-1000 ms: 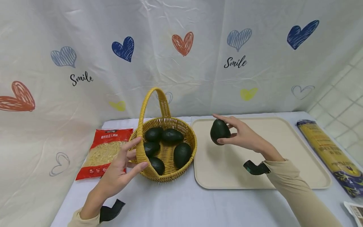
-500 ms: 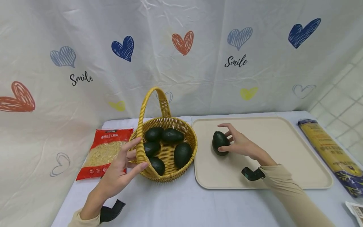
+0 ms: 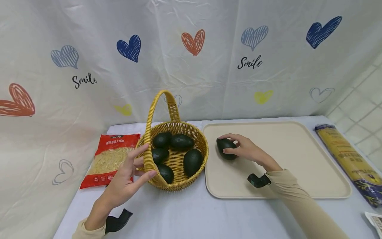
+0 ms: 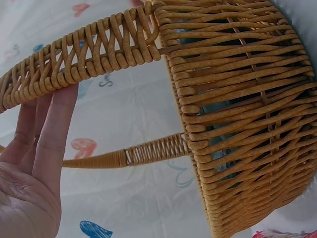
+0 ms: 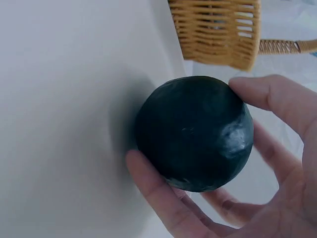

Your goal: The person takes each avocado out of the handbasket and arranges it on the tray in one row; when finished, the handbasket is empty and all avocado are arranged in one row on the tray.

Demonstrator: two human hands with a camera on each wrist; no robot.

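Observation:
My right hand grips a dark green avocado low over the left part of the beige tray. In the right wrist view, thumb and fingers sit on opposite sides of the avocado, its rounded end facing the camera. My left hand touches the near side of the yellow wicker basket's handle, fingers nearly straight; in the left wrist view the fingertips disappear behind the handle. Several avocados lie inside the basket, one of them at the right.
Left of the basket lies a red bag of pasta, partly behind my left hand. A long yellow and blue packet lies along the tray's right side. A white packet corner shows at the lower right. A curtain with hearts hangs behind the table.
My right hand has lowered the avocado toward the tray, then shifted it slightly left, and the avocado has tipped from upright to lying tilted. My left hand stays at the basket handle.

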